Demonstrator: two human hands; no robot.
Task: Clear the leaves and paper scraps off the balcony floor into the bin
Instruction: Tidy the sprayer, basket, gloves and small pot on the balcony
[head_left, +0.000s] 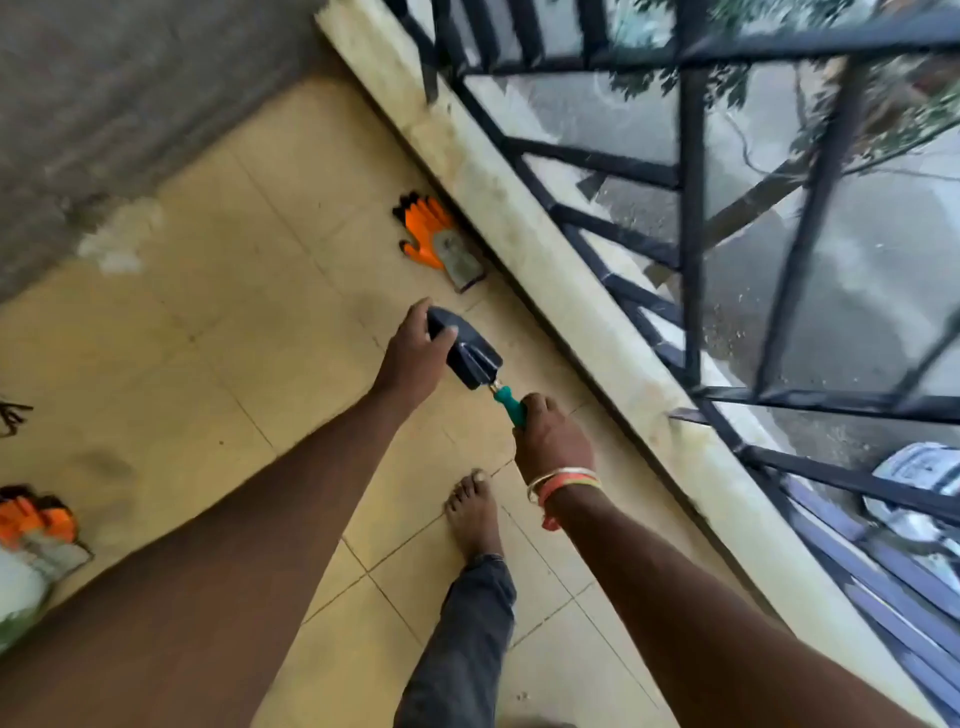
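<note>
The right hand (550, 436) grips the trowel (470, 358) by its teal handle, and the left hand (415, 353) holds its dark blade tip. The trowel is over the balcony floor (249, 291) beside the ledge (545, 260), near 1 orange glove (436, 239).

Upper-floor home balcony: a beige tiled floor (260, 312) runs to a concrete kerb (545, 249) under a black metal railing (693, 208), overlooking a wet street (883, 260), a tree (753, 208) and a parked car (919, 483) below
</note>
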